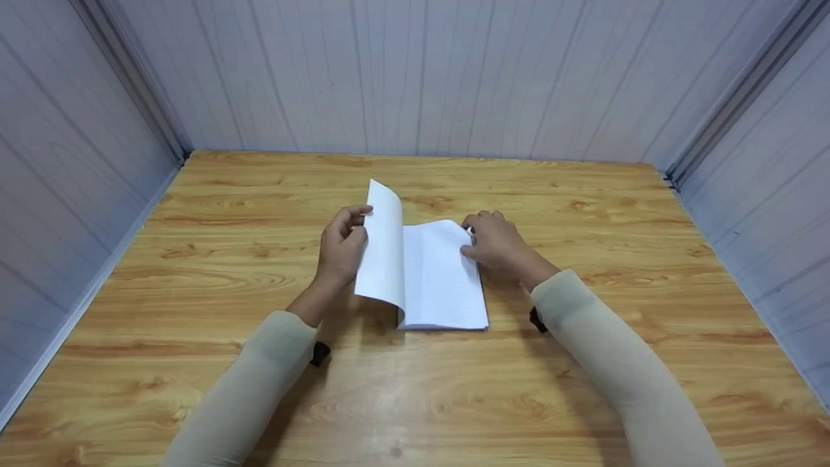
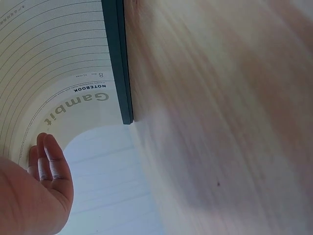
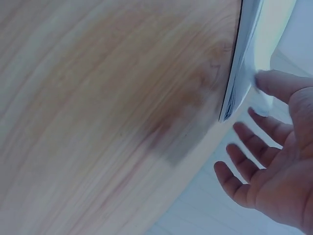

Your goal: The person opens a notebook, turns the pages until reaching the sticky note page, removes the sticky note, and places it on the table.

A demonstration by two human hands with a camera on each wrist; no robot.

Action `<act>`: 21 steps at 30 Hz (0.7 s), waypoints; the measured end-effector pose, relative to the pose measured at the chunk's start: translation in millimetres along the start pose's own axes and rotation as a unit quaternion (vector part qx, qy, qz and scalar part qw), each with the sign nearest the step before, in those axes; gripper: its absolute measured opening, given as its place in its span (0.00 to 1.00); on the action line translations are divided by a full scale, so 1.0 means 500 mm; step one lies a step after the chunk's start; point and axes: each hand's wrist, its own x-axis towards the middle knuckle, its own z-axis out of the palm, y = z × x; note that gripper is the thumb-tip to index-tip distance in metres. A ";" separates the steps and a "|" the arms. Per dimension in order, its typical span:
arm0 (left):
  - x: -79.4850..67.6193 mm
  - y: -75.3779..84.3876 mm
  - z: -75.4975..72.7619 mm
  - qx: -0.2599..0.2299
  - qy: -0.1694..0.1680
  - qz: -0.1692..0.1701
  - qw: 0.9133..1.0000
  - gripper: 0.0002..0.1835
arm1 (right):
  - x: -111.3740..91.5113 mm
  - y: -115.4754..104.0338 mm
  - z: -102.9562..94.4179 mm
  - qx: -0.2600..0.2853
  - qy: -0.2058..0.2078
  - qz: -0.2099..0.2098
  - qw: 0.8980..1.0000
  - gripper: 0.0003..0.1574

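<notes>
An open notebook [image 1: 444,279] with white pages lies mid-table. One leaf [image 1: 382,250] stands up in a curve on its left side. My left hand [image 1: 342,245] holds the outer edge of that leaf. In the left wrist view, several fingers [image 2: 51,164] lie against its lined side, printed "Gambit NOTEBOOK"; the thumb is hidden there. A dark green cover edge [image 2: 120,63] shows beside it. My right hand [image 1: 496,241] pinches the page's upper right corner, which bends upward. In the right wrist view, the right thumb touches the paper and the other fingers are spread.
The notebook rests on a wood-grain table [image 1: 227,259]. Pale panelled walls [image 1: 415,78] enclose its back, left and right sides. A small black object [image 1: 320,353] sits under the left wrist, and another black piece [image 1: 537,319] under the right wrist.
</notes>
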 end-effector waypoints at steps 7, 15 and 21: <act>0.034 -0.067 0.005 0.009 0.001 0.026 1.000 0.21 | -0.007 -0.001 -0.012 0.074 0.053 -0.013 0.996 0.21; 0.034 -0.066 0.006 -0.008 -0.010 0.018 1.000 0.21 | -0.025 -0.025 -0.016 0.183 0.070 -0.064 0.978 0.18; 0.034 -0.072 0.010 -0.009 -0.006 0.026 1.000 0.21 | -0.039 -0.060 -0.014 0.221 0.029 -0.106 0.969 0.18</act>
